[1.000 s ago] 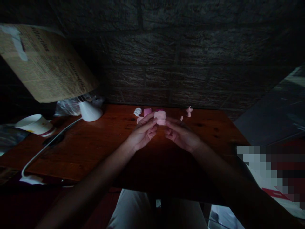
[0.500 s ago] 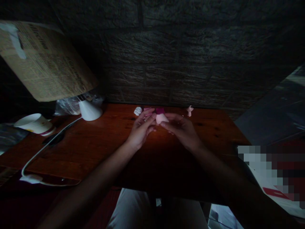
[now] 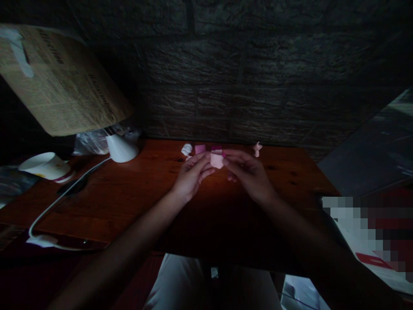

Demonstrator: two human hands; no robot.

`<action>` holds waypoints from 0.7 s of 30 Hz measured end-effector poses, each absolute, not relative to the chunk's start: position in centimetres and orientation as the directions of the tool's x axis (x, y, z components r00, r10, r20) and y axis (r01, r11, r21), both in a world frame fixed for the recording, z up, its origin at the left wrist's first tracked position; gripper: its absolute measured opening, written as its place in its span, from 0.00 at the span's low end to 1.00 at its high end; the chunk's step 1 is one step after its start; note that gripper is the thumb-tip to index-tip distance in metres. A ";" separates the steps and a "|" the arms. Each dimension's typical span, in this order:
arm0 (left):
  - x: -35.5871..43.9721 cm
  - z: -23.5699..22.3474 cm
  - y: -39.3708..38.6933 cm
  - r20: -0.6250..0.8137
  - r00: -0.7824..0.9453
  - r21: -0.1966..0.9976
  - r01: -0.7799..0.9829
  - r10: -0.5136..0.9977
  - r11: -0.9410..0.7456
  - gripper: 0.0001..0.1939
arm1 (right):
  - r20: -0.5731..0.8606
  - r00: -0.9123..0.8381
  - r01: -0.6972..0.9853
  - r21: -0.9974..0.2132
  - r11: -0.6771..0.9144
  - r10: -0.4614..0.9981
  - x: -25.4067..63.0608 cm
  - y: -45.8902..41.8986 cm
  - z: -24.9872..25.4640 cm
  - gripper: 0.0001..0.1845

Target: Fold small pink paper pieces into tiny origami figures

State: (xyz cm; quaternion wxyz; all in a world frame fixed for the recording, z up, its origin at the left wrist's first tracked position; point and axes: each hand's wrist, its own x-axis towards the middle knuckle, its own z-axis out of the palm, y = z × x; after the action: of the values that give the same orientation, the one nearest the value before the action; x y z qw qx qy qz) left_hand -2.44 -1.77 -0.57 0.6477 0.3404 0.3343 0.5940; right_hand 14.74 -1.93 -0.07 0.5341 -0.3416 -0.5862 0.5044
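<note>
Both my hands pinch a small pale pink piece [image 3: 217, 159] above the table, its lower edge uneven; whether it is paper or clay I cannot tell. My left hand [image 3: 192, 175] has its fingertips on the left side of the piece. On the opposite side, my right hand [image 3: 248, 174] closes thumb and fingers at its edge, where a tiny magenta spot [image 3: 223, 155] shows. Just behind the hands lie a pink square [image 3: 200, 149] and a magenta square [image 3: 216, 147]. A crumpled white lump [image 3: 186, 149] sits left of them, and a small pale pink figure-like shape [image 3: 257, 149] stands to the right.
At the left of the wooden table [image 3: 135, 206] stands a lamp [image 3: 122, 149] with a newsprint-patterned shade [image 3: 67, 82]. A white paper cup [image 3: 48, 167] and the lamp's white cable [image 3: 69, 189] are nearby. A dark brick wall [image 3: 213, 86] bounds the back.
The pale pink piece has been turned in my fingers; it looked cone-like and now looks broad with an uneven lower edge. The pink square behind my left hand shows more fully.
</note>
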 end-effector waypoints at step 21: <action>-2.1 -0.8 -3.7 0.429 -0.006 0.902 0.062 0.903 -0.428 0.14 | 0.039 -0.120 -0.314 -0.949 -0.001 0.992 14.8 -1.5 -0.4 0.14</action>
State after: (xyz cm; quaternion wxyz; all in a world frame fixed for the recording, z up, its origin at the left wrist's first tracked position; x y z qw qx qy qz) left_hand -2.07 -3.71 -0.85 0.3580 0.6073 0.3971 0.5876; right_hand 14.82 -1.46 -0.39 0.5457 -0.3770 -0.4493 0.5985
